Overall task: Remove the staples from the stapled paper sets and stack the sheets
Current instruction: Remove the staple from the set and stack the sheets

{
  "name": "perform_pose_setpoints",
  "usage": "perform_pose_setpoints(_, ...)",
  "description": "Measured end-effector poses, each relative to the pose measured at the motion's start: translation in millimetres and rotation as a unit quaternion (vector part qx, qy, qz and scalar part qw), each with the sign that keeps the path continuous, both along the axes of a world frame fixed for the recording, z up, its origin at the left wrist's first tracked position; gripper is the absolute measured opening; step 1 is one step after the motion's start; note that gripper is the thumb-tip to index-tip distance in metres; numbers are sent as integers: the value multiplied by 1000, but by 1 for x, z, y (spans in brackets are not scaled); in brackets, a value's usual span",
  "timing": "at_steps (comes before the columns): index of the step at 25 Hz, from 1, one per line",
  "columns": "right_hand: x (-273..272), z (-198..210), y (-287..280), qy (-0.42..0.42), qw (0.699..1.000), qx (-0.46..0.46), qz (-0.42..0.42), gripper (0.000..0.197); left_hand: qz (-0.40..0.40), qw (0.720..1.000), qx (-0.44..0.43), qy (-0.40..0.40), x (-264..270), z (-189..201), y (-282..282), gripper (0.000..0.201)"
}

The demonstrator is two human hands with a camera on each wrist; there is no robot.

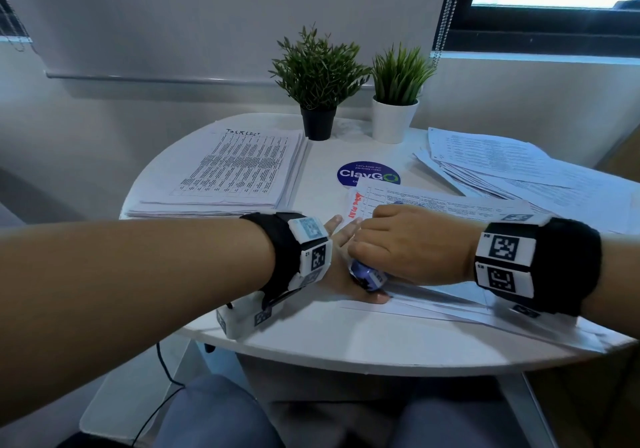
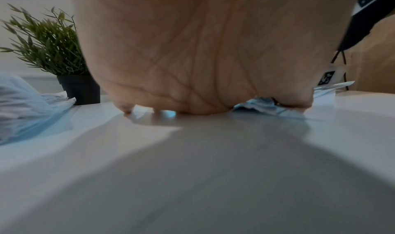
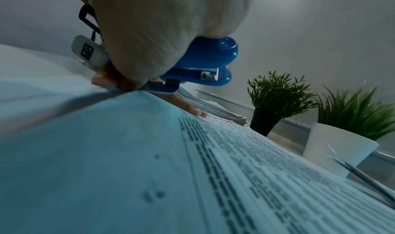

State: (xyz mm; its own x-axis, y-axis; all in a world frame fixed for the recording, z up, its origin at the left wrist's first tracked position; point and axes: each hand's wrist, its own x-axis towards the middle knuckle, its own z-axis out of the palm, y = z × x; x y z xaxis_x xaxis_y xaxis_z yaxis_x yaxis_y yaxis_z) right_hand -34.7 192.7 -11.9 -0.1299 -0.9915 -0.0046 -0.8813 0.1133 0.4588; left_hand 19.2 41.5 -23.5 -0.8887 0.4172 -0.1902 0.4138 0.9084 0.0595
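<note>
I have my right hand point(image 1: 408, 243) clenched around the blue staple remover point(image 3: 205, 63), pushing its nose down onto the near-left corner of the stapled paper set point(image 1: 450, 205) that lies at the near right of the round white table point(image 1: 311, 340). My left hand point(image 1: 341, 239) lies flat with straight fingers, grasping nothing, and presses on that same corner; its fingers reach under my right hand, and the wrist view shows the palm against the tabletop with the paper edge at the fingertips. I cannot see the staple itself. At the far left sits a neat stack of sheets point(image 1: 232, 170) headed by a handwritten title. At the far right, a looser fan of paper sets point(image 1: 502, 163) spreads over the table edge. Between them, at the far side, stand a plant in a black pot point(image 1: 318, 122) and a plant in a white pot point(image 1: 393, 118), with a round blue sticker point(image 1: 363, 172) nearer me.
</note>
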Motion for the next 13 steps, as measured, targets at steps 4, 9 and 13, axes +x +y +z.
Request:
perform_pose_setpoints(4,10,7,-5,-149,975,0,-164,30,1,999,-11,-49,-7,-2,-3,81)
perform_pose_setpoints(9,9,11,-22,-306,877,7,-372,29,17,992,30,-123,-9,0,-3,65)
perform_pose_setpoints(13,7,17,-30,-340,847,26,-407,26,26,995,28,-89,-14,-3,-5,77)
